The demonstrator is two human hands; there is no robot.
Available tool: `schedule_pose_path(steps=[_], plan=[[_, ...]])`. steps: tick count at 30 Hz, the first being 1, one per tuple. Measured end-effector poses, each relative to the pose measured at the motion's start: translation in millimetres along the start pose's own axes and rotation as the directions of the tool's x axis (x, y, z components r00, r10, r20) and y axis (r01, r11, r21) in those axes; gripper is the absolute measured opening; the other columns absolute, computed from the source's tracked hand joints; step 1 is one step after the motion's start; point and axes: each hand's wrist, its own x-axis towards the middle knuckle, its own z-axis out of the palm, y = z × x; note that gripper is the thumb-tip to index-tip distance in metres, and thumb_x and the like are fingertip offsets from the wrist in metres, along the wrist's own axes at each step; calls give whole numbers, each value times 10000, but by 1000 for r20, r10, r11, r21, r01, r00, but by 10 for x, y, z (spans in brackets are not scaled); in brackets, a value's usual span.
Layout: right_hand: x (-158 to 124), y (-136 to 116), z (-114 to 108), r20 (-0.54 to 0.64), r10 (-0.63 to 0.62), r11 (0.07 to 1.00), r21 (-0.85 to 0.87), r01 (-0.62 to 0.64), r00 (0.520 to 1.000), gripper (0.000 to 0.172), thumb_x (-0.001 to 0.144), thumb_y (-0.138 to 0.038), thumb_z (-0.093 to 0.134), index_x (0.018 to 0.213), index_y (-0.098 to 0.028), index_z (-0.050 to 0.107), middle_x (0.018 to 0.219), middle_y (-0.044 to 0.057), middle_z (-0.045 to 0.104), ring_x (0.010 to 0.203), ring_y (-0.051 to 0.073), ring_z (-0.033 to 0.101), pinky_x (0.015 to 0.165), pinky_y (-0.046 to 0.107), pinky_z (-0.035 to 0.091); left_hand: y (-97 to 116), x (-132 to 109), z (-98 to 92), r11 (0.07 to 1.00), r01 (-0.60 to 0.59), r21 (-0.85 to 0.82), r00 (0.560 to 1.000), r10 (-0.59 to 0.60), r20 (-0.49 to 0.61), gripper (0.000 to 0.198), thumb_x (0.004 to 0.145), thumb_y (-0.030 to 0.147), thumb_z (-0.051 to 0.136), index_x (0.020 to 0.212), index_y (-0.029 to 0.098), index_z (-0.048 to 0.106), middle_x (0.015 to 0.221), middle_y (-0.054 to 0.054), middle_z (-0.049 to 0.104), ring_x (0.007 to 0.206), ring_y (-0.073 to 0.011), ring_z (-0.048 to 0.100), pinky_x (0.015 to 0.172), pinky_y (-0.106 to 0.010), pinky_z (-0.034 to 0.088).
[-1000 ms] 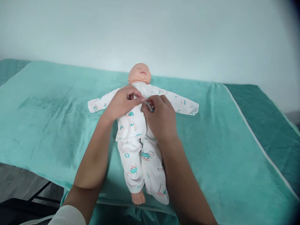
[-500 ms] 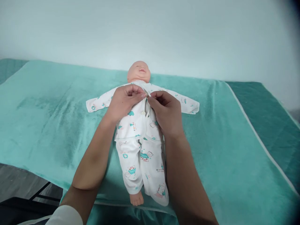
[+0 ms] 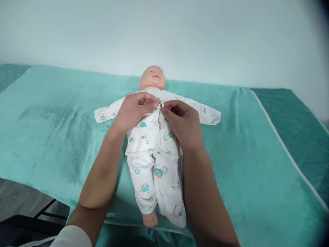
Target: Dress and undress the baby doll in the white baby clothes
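A baby doll lies on its back, dressed in a white printed jacket and matching trousers. My left hand pinches one front edge of the jacket at the chest, beside a small pale button. From the other side, my right hand pinches the opposite edge, its fingertips almost meeting those of the left. A lower button sits on the jacket front below my fingers. One bare foot shows; the other trouser leg covers its foot.
Beneath the doll a teal plush blanket spreads over the table, with a darker quilted cover at the right. A pale wall rises behind. Something black, perhaps a chair, stands at the lower left.
My hands stay at the chest and shift only slightly. The upper button shows more plainly between my fingertips, and the jacket edges there lie a little differently.
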Motion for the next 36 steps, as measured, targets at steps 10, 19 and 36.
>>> schedule_pose_path(steps=[10, 19, 36], plan=[[-11, -32, -20, 73, -3, 999, -32, 6, 997, 155, 795, -268, 789, 938, -216, 759, 842, 2, 675, 739, 124, 596, 623, 253, 489, 52, 5, -1, 999, 49, -13, 998, -49, 30, 173, 784, 310, 798, 858, 183, 707, 734, 10, 666, 504, -50, 451, 463, -218, 322], [-56, -74, 35, 89, -31, 978, -203, 48, 996, 190, 791, -217, 759, 965, -217, 682, 810, -18, 680, 716, 128, 607, 693, 291, 517, 108, -26, 5, 993, 49, 110, 997, -55, 51, 233, 806, 346, 783, 951, 190, 688, 796, 7, 686, 567, -65, 514, 491, -207, 362], [-87, -67, 52, 194, -75, 934, -331, 137, 978, 394, 777, -208, 753, 1141, -252, 608, 805, -58, 608, 730, 135, 570, 710, 303, 470, 142, -40, -70, 987, 158, 41, 981, -162, 110, 294, 733, 151, 715, 1020, 209, 688, 808, 22, 702, 522, -47, 469, 439, -196, 305]])
